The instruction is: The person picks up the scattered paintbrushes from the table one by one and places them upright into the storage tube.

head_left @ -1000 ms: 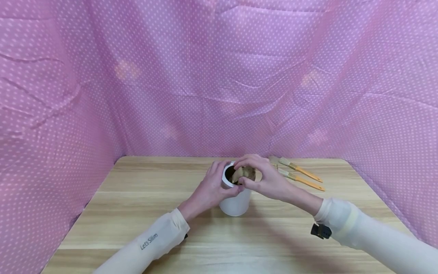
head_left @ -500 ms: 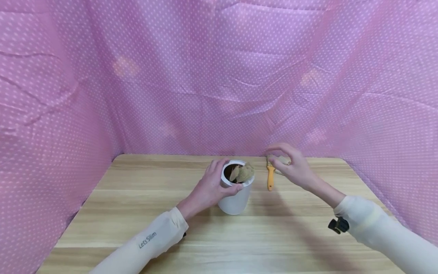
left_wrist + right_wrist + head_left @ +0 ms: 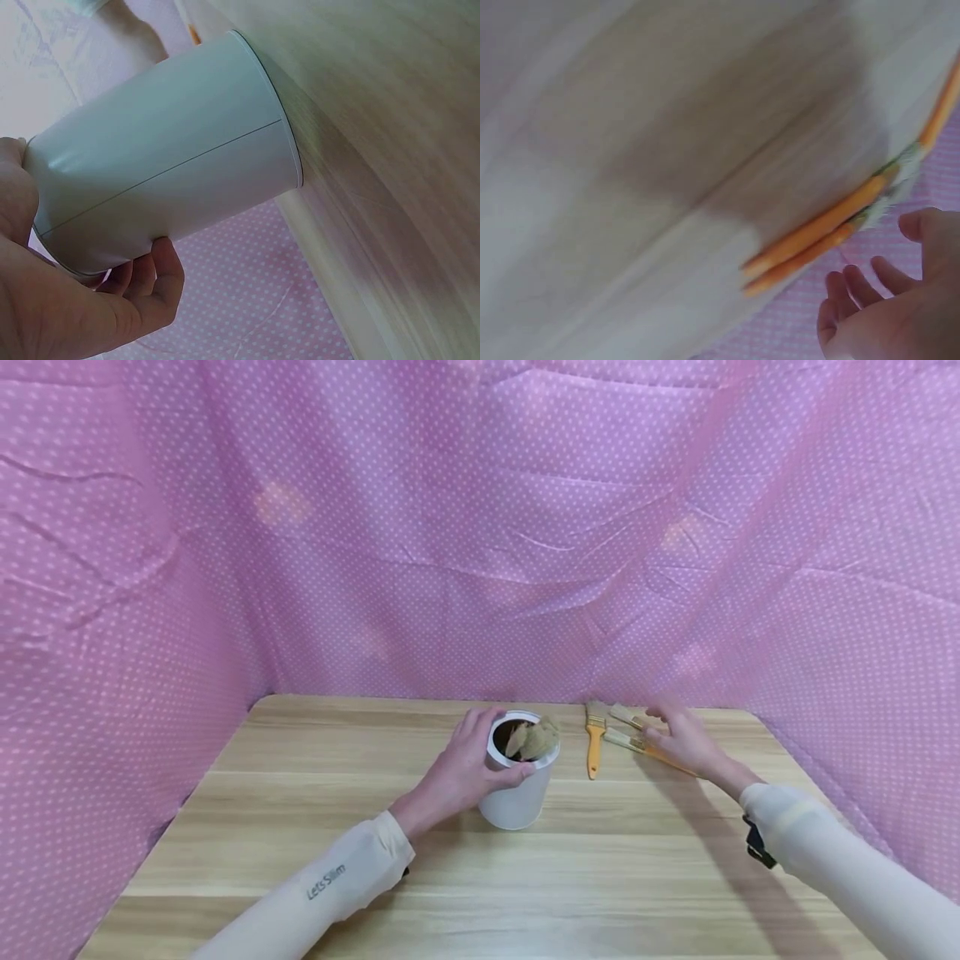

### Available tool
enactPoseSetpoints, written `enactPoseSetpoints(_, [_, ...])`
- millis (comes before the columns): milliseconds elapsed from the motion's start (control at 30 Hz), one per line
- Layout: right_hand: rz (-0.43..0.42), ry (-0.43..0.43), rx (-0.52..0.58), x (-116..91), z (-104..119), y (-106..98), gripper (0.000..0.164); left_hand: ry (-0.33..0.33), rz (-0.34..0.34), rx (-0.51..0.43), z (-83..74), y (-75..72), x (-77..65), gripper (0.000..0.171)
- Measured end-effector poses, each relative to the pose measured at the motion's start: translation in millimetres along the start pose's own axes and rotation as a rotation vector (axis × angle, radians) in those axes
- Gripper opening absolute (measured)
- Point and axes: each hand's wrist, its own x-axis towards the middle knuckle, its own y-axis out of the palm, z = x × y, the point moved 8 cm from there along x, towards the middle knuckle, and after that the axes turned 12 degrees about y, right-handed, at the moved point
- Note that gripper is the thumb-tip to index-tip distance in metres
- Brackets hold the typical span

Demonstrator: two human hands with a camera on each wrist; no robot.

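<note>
A white cylindrical canister (image 3: 516,806) stands upright on the wooden table. My left hand (image 3: 471,762) grips it near its rim, thumb on the near side and fingers round the far side, also seen in the left wrist view. Tan, lumpy pieces (image 3: 537,739) rest in the canister's dark mouth, rising above the rim. My right hand (image 3: 684,743) hovers over two flat paintbrushes with orange handles (image 3: 821,229); its fingers are loosely bent around nothing. Those brushes lie side by side, their handles partly hidden in the head view.
A third paintbrush (image 3: 594,745) lies between the canister and the other two, bristles toward the back. The wooden table (image 3: 337,760) ends at a pink dotted cloth (image 3: 480,568) that hangs behind and at both sides.
My right hand has let go of the tan piece at the canister's mouth and moved right, over the two brushes. My left hand keeps its grip on the canister.
</note>
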Motion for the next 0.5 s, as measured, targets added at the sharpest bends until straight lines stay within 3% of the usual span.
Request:
enactPoseSetpoints(200, [0.033, 0.072, -0.097, 9.5, -23.3, 16.1, 0.046, 0.001, 0.002, -0.007, 0.1, -0.2, 0.3, 0.101])
enactPoseSetpoints(333, [0.031, 0.055, -0.105, 20.8, -21.9, 26.1, 0.037, 0.0, 0.004, -0.005, -0.6, -0.4, -0.5, 0.099])
enactPoseSetpoints(500, [-0.028, 0.006, -0.12, 33.6, -17.5, 30.4, 0.02, 0.009, 0.001, 0.0, -1.8, -1.8, 0.9, 0.098])
